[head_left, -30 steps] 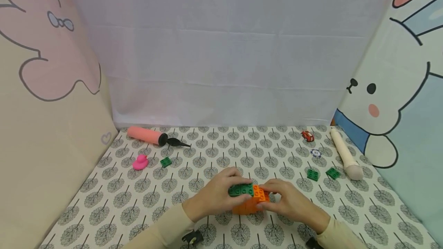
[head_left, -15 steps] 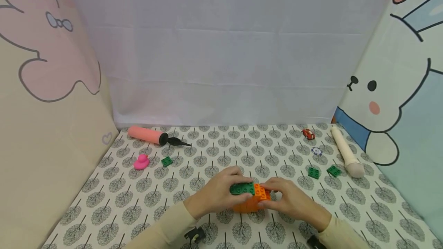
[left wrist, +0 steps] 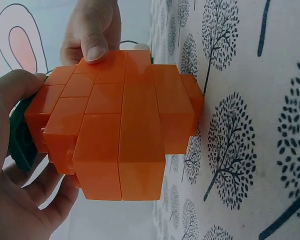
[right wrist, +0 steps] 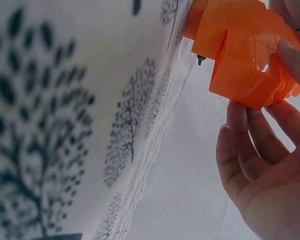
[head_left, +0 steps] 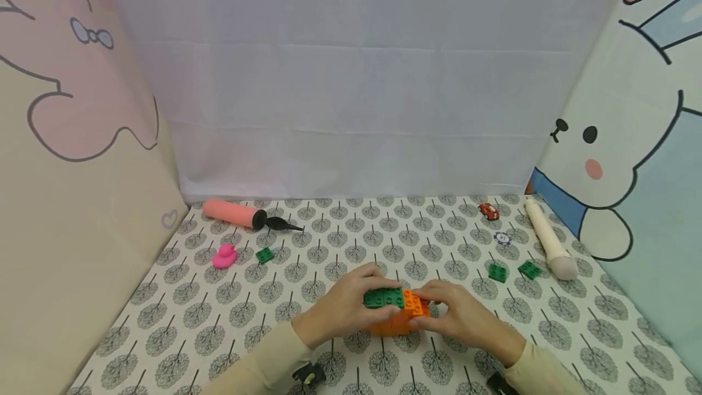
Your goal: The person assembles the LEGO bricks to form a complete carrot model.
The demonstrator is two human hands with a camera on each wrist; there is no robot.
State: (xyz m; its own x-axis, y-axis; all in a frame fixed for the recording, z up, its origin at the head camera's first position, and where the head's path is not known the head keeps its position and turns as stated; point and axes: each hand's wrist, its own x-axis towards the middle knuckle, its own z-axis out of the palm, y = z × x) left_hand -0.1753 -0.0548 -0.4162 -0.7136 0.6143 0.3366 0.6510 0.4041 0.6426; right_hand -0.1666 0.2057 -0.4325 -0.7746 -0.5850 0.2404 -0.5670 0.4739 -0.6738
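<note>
An orange toy-brick build [head_left: 390, 326] stands on the cloth near the front middle, between both hands. It is stepped in layers, and green bricks [head_left: 384, 298] top its left part. My left hand [head_left: 351, 306] grips the green top, thumb on the near side and fingers on the far side. From the right, my right hand [head_left: 463, 317] holds the orange end between thumb and fingers. In the left wrist view the right thumb [left wrist: 96, 50] presses on the orange bricks [left wrist: 105, 95]. The right wrist view shows fingertips against the underside of the projecting orange end [right wrist: 245, 65].
Loose green bricks [head_left: 497, 272] lie right of the hands; another green brick [head_left: 264, 255] is beside a pink duck [head_left: 225, 256] on the left. A pink pump [head_left: 233, 214], red toy car [head_left: 489, 211], poker chip [head_left: 502, 238] and cream bat-shaped object [head_left: 550, 239] lie farther back.
The head view has shifted slightly. Both hands keep the same hold on the brick build, which stays in place.
</note>
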